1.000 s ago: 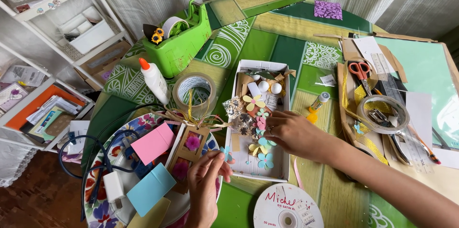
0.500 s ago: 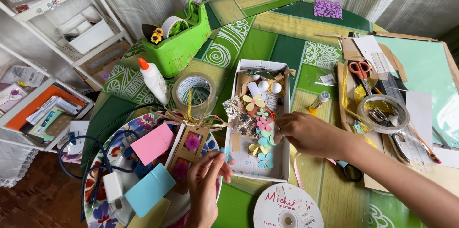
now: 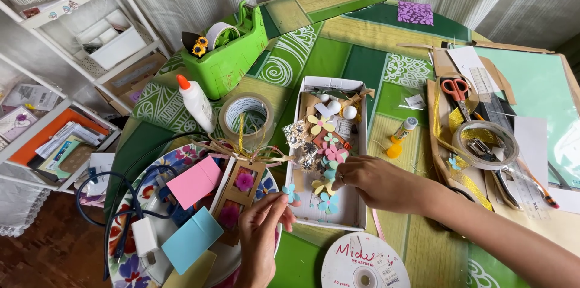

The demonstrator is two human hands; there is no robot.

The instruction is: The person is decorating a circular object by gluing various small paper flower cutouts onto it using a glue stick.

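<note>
Two hands at work: left hand point(image 3: 261, 227) pinches blue paper flower point(image 3: 290, 192) clear of white box point(image 3: 356, 143); right hand point(image 3: 373, 183), fingers curled, picks among flowers inside, grip unclear.

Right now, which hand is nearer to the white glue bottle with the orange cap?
Left. The left hand is below and right of the glue bottle, holding a small blue paper flower. The right hand is farther right, over the white box.

Two bare hands, left hand point(image 3: 261, 233) and right hand point(image 3: 377, 184). Right forearm bare to the frame edge, no sleeve showing. No rings, watch or gloves visible.
</note>
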